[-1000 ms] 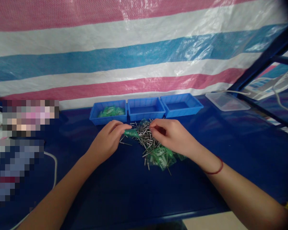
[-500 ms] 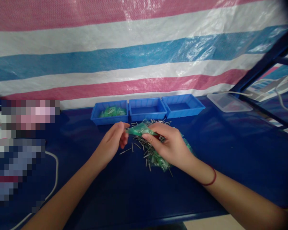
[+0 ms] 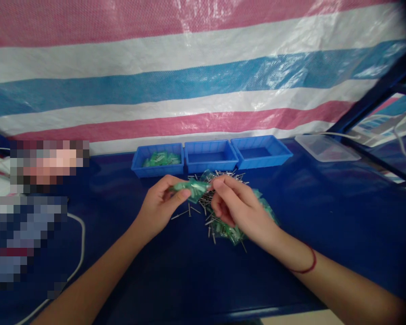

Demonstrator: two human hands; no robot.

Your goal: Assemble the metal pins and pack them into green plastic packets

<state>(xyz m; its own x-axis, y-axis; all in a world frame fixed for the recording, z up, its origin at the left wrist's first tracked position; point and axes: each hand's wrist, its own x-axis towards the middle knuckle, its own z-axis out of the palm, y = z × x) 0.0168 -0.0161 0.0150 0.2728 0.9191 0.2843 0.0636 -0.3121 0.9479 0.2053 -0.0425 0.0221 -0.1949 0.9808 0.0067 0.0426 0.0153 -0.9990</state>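
My left hand grips a small green plastic bag between thumb and fingers, with pale bits showing inside. At the bag's right end, the thumb and forefinger of my right hand are pinched together on its edge. Both hands are above a pile of thin metal pins that look like blind rivets. More green bags lie among the pins, partly covered by my right hand and wrist.
Behind the pile stand three blue bins in a row: the left bin holds green bags, beside the middle bin and right bin. A clear plastic lid lies farther right. A white cable runs along the left.
The bag has passed from my right hand's grip into my left hand, which was beside it with fingers apart. My right hand has shifted to the bag's right end.
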